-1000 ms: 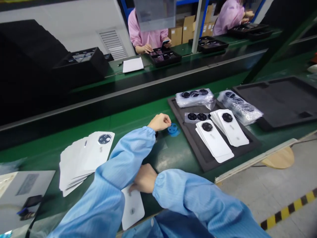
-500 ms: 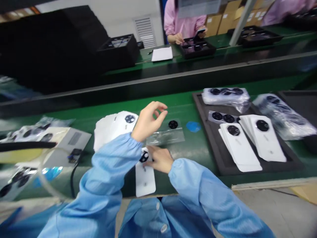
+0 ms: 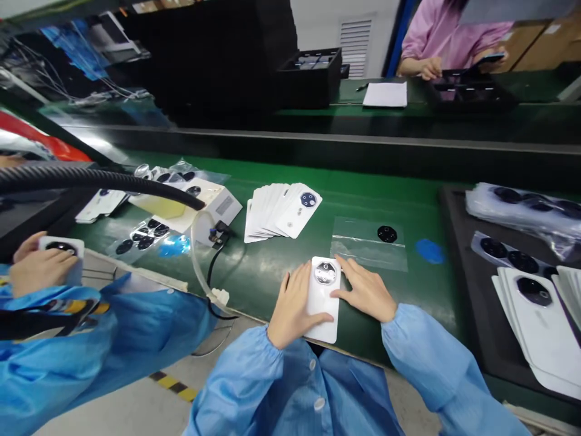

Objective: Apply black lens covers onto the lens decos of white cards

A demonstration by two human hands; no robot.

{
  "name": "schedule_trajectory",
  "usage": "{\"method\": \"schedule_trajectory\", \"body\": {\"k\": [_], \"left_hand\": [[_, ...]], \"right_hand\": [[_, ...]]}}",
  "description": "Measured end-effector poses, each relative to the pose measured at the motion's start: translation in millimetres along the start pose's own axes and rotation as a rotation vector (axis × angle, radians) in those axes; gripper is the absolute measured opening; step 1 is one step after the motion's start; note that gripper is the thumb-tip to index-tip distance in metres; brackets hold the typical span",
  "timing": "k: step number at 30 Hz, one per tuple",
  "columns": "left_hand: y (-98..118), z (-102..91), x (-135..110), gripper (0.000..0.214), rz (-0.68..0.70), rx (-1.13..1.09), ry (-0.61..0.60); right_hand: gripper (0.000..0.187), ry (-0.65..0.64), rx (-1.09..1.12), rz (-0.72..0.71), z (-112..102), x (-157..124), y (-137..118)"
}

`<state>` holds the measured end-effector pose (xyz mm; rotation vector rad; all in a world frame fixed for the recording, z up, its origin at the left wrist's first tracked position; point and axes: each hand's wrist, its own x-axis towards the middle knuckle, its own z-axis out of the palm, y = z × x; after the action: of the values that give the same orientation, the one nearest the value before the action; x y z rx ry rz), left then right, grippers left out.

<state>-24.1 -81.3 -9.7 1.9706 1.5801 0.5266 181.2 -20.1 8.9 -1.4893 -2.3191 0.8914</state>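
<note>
A white phone back cover (image 3: pixel 324 313) with a dark round camera ring lies upright before me near the bench's front edge. My left hand (image 3: pixel 295 306) grips its left side, fingers along the edge and thumb across the face. My right hand (image 3: pixel 365 289) holds the upper right edge between thumb and fingers. Just beyond it is a clear plastic strip (image 3: pixel 358 249) carrying one black camera ring (image 3: pixel 387 234). A fanned stack of white phone back covers (image 3: pixel 267 212) rests to the far left of my hands.
On the right, a black foam tray (image 3: pixel 467 290) bears more white covers (image 3: pixel 535 309) and bagged rings (image 3: pixel 521 200). A white box (image 3: pixel 222 209) and hose (image 3: pixel 113 180) stand left. A co-worker's hands (image 3: pixel 40 266) hold a cover there; another person (image 3: pixel 454 42) works across the bench.
My left hand has come down from above the bench onto the cover's left side. My right hand has shifted to its right edge. The view has swung left.
</note>
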Motion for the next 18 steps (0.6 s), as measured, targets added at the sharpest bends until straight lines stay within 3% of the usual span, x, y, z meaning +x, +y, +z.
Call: {"method": "schedule_trajectory", "body": {"k": [6, 10, 13, 16, 18], "left_hand": [[5.5, 1.1, -4.8, 0.109, -0.035, -0.289, -0.003], [9.2, 11.3, -1.7, 0.088, -0.12, -0.605, 0.102], [12.2, 21.6, -0.3, 0.059, -0.186, -0.793, 0.147], [16.5, 20.7, -5.5, 0.025, -0.187, -0.843, 0.134], [18.2, 7.7, -18.2, 0.021, -0.184, -0.896, 0.152]], "right_hand": [[0.057, -0.062, -0.074, -0.02, 4.9, -4.2, -12.8], [0.054, -0.032, -0.09, -0.001, 7.2, -12.2, -10.8], [0.055, -0.003, -0.091, -0.016, 12.0, -18.5, -5.0], [0.054, 0.108, 0.149, -0.03, 12.2, -21.1, 7.4], [0.058, 0.224, 0.353, 0.029, 7.3, -18.9, 20.7]]}}
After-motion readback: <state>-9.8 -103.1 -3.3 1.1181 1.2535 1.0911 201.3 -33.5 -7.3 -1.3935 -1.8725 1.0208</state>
